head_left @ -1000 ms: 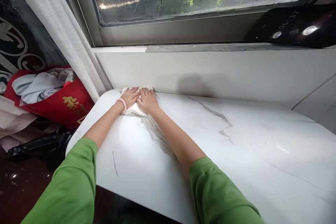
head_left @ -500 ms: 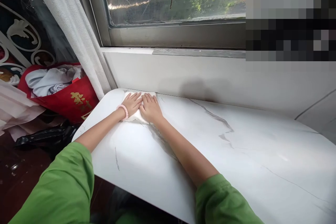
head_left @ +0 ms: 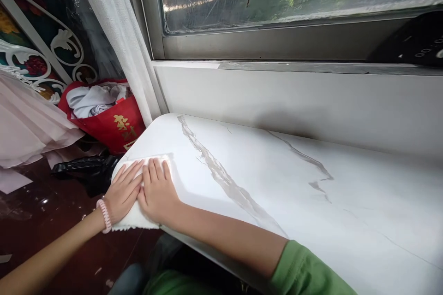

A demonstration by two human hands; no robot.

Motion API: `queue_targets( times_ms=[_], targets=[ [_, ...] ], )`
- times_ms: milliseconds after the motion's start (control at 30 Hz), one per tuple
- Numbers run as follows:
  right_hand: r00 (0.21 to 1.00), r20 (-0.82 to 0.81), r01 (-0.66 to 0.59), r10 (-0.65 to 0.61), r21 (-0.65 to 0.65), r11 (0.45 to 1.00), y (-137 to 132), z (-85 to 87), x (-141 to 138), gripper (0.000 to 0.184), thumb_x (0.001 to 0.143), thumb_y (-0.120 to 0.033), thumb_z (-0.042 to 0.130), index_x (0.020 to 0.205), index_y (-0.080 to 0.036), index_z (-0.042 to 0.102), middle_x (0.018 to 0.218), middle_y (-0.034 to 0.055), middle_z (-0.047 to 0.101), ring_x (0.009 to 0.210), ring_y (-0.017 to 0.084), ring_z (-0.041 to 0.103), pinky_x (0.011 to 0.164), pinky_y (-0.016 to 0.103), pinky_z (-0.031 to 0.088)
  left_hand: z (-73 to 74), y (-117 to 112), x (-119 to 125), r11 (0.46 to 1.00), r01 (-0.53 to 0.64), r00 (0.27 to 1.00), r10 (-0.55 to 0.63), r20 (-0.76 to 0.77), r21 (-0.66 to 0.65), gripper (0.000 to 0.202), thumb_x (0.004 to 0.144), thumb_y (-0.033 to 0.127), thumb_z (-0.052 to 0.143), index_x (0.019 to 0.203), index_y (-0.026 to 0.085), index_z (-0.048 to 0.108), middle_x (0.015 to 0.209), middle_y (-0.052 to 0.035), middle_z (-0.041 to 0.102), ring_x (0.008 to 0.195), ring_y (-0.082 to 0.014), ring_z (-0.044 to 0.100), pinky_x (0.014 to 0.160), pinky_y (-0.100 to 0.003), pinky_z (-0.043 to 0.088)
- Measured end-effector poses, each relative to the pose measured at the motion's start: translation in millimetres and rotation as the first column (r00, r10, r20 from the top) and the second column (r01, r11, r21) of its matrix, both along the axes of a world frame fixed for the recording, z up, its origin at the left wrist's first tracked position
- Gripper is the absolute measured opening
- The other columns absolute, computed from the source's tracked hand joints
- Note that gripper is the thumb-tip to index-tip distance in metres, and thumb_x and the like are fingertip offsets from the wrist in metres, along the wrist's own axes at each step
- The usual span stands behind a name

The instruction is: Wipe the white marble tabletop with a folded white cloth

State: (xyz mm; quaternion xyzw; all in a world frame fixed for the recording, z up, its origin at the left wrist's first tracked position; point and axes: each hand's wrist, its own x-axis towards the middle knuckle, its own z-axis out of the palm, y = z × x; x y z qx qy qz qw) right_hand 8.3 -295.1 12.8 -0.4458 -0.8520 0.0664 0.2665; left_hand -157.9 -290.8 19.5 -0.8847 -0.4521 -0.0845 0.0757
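Note:
My left hand (head_left: 123, 192) lies flat on a white cloth (head_left: 137, 220), its fingers stretched out towards the upper right. A pink coiled band circles that wrist. Beside it, and touching it, my right hand (head_left: 158, 191) presses flat on the same cloth with fingers extended. The cloth rests on the left front end of a white marble-patterned table (head_left: 294, 189). Its lower edge hangs past the table's front edge, and my hands cover much of its middle.
A red bag (head_left: 110, 126) with pale clothes in it stands left of the table, near a black bag (head_left: 85, 166). A white curtain (head_left: 121, 32) hangs at the back corner. Behind the table are a white wall (head_left: 235, 97) and a metal-framed window (head_left: 277, 44).
Both hands and the cloth have come from the table's back left corner towards me, to the front left edge. The view has shifted slightly left.

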Motion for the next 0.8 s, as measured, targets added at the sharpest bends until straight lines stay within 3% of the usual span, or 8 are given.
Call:
queue_targets(
  times_ms=[133,267,433,633,700,800],
  targets=[
    [0.999,-0.026,-0.022,0.022,0.007,1.0,4,-0.9,-6,0.059,0.089,-0.031,0.039,0.137,0.004,0.038,0.143,0.0242,0.039,0.136,0.035,0.028,0.112,0.054,0.017,-0.1,2,-8,1.0,-0.021,1.0,0.021,-0.001,0.007,0.049,0.094,0.02,0.023,0.141,0.02,0.039,0.148,-0.0075,0.035,0.137,-0.0212,0.029,0.113,-0.047,0.023],
    [0.999,-0.043,0.019,-0.018,0.016,1.0,28,-5.1,-6,0.06,0.089,-0.031,0.039,0.136,0.005,0.039,0.143,0.0241,0.039,0.135,0.034,0.029,0.113,0.052,0.016,2.1,35,-6,1.0,0.006,1.0,-0.007,-0.014,-0.028,0.048,0.093,0.021,0.024,0.137,0.018,0.044,0.147,-0.0084,0.037,0.136,-0.0218,0.031,0.112,-0.047,0.023],
    [0.981,-0.057,0.184,-0.185,-0.016,0.983,92,-11.0,1,0.058,0.088,-0.027,0.039,0.135,0.007,0.04,0.141,0.0261,0.04,0.134,0.034,0.03,0.112,0.052,0.013,4.0,122,10,0.991,0.076,0.997,-0.079,-0.024,-0.106,0.047,0.093,0.025,0.027,0.135,0.017,0.044,0.146,-0.0083,0.038,0.136,-0.0197,0.03,0.114,-0.044,0.019],
    [0.913,-0.102,0.391,-0.394,-0.047,0.919,183,-19.0,37,0.056,0.086,-0.025,0.037,0.134,0.004,0.04,0.14,0.0254,0.042,0.133,0.033,0.032,0.11,0.052,0.016,1.4,242,69,0.971,0.18,0.978,-0.194,-0.077,-0.159,0.046,0.09,0.024,0.034,0.135,0.019,0.044,0.146,-0.0099,0.039,0.134,-0.0223,0.033,0.111,-0.044,0.02],
    [0.882,-0.133,0.45,-0.452,-0.049,0.892,202,-20.2,49,0.055,0.086,-0.023,0.037,0.133,0.004,0.04,0.139,0.0249,0.044,0.132,0.033,0.033,0.11,0.052,0.016,0.0,270,89,0.969,0.204,0.97,-0.219,-0.104,-0.143,0.046,0.09,0.022,0.034,0.135,0.016,0.045,0.145,-0.0126,0.039,0.133,-0.0232,0.035,0.109,-0.043,0.023],
    [0.845,-0.156,0.512,-0.511,-0.039,0.858,218,-21.0,59,0.054,0.086,-0.022,0.036,0.133,0.006,0.041,0.137,0.0251,0.045,0.132,0.033,0.033,0.11,0.051,0.016,-2.4,293,106,0.962,0.24,0.958,-0.256,-0.128,-0.128,0.046,0.091,0.021,0.033,0.135,0.013,0.045,0.145,-0.0148,0.039,0.131,-0.0237,0.037,0.108,-0.042,0.025]
  ],
)
